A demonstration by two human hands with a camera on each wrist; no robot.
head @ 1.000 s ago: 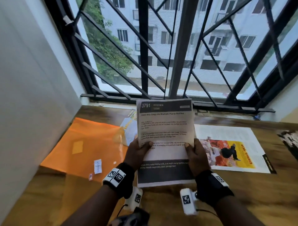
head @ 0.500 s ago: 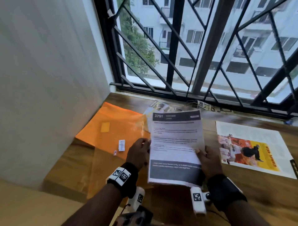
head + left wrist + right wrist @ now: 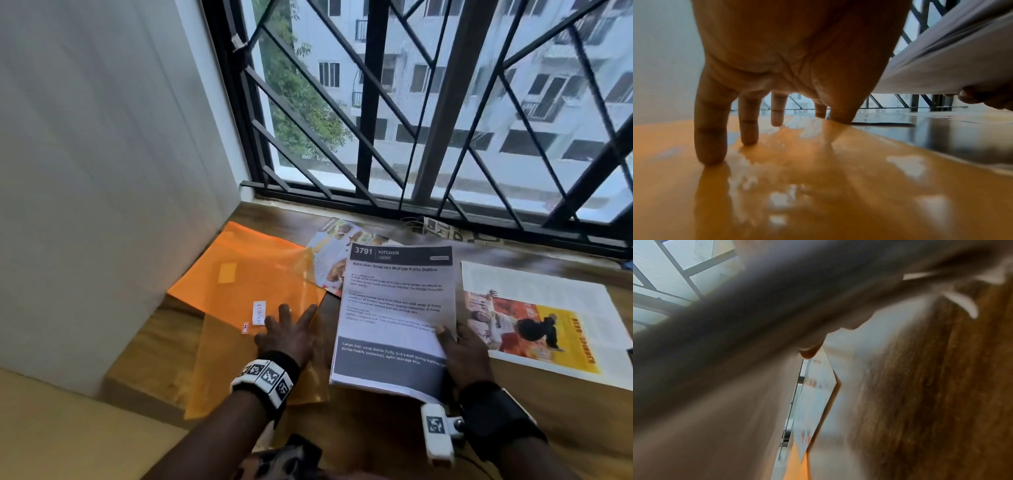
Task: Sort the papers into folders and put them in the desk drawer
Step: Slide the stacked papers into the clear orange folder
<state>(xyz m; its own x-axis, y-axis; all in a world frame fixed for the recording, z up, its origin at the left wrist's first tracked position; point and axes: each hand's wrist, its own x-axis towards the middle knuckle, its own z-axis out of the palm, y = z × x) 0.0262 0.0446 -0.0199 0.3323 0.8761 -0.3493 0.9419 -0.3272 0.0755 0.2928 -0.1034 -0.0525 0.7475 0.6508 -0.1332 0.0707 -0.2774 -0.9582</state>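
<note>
Holding one sheaf (image 3: 394, 318) (right hand (image 3: 466, 353)) — two orange folders (image 3: 253, 284).

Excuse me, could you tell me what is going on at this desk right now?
A person is sorting papers at a wooden desk by the window. The right hand holds a printed stack headed "3791 Kitchen" by its lower right edge. The left hand rests with spread fingers on an orange plastic folder, not gripping it. A magazine page and a colour leaflet lie unfiled on the desk.
</note>
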